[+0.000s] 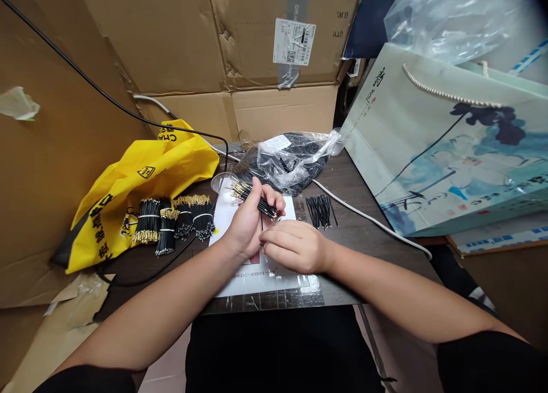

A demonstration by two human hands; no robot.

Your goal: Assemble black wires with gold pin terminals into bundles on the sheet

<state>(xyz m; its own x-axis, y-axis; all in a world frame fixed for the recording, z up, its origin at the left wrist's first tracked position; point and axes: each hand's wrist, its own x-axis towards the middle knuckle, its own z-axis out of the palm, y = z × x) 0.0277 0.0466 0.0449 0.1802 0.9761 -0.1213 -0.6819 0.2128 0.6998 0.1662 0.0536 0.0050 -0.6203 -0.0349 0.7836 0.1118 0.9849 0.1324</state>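
Observation:
My left hand [248, 224] is wrapped round a loose bunch of short black wires [257, 201] with gold tips pointing up and left. Just right of it, my right hand [297, 245] has its fingers pinched together close to the left palm, around the end of what looks like one thin dark wire. Beneath both hands lies a printed white sheet [231, 287]. Tied bundles of black wires with gold ends [166, 233] rest on the left of the table. A row of loose black wires [319, 211] lies to the right of my hands.
A yellow bag [149, 164] lies at the left. Behind my hands is a clear plastic bag of black wires [291, 161]. A white cable [363, 215] crosses the table [346, 270] toward a large paper bag [449, 153]. Cardboard [171, 39] stands behind.

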